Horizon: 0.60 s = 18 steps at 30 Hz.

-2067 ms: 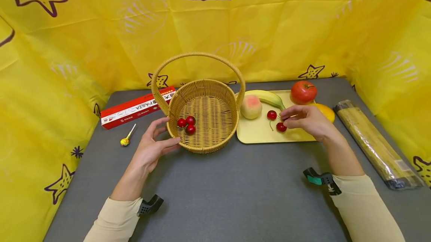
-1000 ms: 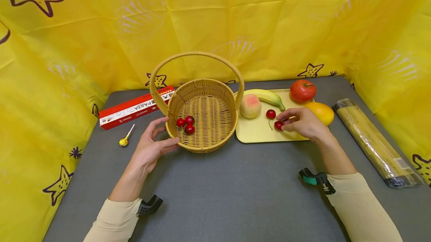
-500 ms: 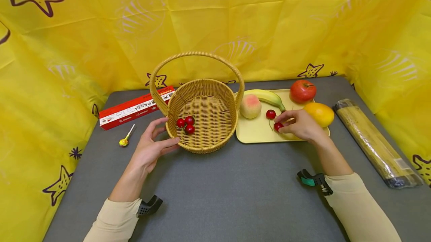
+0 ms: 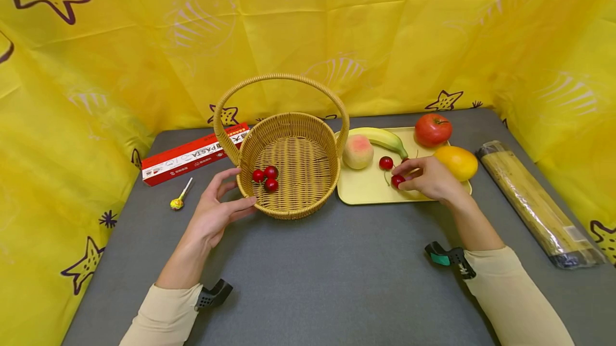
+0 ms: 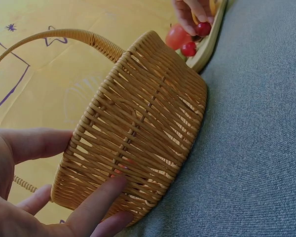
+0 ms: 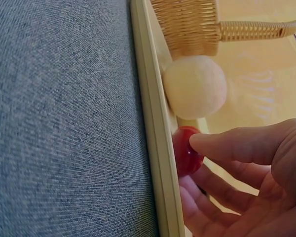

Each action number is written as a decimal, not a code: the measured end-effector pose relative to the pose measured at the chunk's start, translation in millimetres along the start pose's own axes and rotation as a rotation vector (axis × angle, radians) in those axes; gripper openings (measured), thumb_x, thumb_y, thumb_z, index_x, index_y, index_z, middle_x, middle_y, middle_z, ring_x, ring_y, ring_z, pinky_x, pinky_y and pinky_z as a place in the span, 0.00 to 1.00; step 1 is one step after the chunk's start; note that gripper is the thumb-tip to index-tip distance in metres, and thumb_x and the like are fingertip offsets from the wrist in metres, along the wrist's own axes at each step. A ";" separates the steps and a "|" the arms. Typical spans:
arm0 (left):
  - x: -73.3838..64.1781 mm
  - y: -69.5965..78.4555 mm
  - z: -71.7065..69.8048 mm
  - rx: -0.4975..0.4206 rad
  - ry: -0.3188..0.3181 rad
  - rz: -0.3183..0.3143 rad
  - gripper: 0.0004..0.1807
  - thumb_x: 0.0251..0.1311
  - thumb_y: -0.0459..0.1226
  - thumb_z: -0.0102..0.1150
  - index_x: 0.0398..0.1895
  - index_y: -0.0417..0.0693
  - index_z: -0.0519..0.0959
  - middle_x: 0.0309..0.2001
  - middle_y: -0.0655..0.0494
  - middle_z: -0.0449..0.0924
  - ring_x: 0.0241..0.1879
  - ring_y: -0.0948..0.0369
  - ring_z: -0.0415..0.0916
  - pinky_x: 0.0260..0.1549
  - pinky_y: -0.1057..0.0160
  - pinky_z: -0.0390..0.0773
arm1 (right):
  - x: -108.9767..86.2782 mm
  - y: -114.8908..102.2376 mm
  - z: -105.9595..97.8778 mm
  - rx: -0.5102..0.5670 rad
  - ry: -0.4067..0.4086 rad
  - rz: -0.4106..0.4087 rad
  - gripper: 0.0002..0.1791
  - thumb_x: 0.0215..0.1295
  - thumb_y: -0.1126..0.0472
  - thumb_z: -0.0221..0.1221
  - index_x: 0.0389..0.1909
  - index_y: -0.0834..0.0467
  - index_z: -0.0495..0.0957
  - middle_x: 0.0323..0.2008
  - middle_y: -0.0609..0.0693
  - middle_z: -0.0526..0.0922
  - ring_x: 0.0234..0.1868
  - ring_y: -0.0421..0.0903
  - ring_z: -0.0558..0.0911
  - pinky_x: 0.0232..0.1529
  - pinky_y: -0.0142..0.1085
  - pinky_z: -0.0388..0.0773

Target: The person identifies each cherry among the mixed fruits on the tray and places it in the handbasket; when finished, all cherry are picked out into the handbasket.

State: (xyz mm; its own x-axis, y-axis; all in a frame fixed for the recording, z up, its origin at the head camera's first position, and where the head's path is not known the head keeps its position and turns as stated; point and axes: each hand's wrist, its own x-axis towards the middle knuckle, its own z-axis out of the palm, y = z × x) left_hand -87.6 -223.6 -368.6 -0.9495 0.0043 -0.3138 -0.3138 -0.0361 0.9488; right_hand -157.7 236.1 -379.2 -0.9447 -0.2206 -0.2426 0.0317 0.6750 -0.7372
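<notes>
My left hand (image 4: 218, 209) rests against the left side of a round wicker basket (image 4: 291, 212). In the left wrist view its fairly straight fingers (image 5: 101, 200) touch the woven wall and the rim. Three red cherries (image 4: 271, 185) lie inside the basket, to the left. Over a pale yellow tray (image 4: 363, 193), my right hand (image 4: 428, 177) pinches a cherry (image 4: 397, 181) between thumb and fingers; in the right wrist view the thumb presses on this cherry (image 6: 186, 153), close to the tray's edge. Another cherry (image 4: 386, 163) with a green stem lies just beyond it.
On the tray are a peach (image 4: 358, 152), a banana (image 4: 382, 138), a red apple-like fruit (image 4: 433, 130) and a mango (image 4: 457, 163). A red pasta box (image 4: 192, 156) and a lollipop (image 4: 179, 199) lie left. At right lies a plastic-wrapped roll (image 4: 539, 204). Yellow cloth (image 4: 289, 30) surrounds the table.
My right hand has come down and slightly left onto the near cherry, taking it between thumb and fingers; that cherry has shifted slightly left. The left hand and basket have hardly moved.
</notes>
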 end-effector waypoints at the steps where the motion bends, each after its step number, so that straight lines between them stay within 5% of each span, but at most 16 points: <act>1: -0.1 -0.1 0.1 0.000 0.000 0.000 0.45 0.62 0.24 0.68 0.79 0.52 0.59 0.72 0.40 0.57 0.50 0.50 0.87 0.52 0.49 0.87 | -0.1 -0.1 0.2 0.001 0.000 0.001 0.18 0.59 0.67 0.73 0.52 0.62 0.87 0.49 0.61 0.87 0.44 0.53 0.84 0.36 0.30 0.80; 18: 0.3 0.7 -0.8 0.004 0.003 -0.014 0.45 0.63 0.26 0.69 0.79 0.54 0.58 0.73 0.41 0.57 0.50 0.50 0.87 0.53 0.48 0.86 | -1.9 -3.7 -2.3 0.023 -0.002 0.019 0.20 0.62 0.64 0.72 0.55 0.63 0.86 0.52 0.63 0.86 0.47 0.55 0.83 0.36 0.29 0.78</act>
State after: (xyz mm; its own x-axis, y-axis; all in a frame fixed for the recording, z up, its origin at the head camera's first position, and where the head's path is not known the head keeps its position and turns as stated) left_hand -88.1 -224.4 -368.0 -0.9451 0.0015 -0.3269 -0.3268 -0.0322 0.9446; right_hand -156.7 235.7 -374.5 -0.9432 -0.2091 -0.2581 0.0573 0.6629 -0.7465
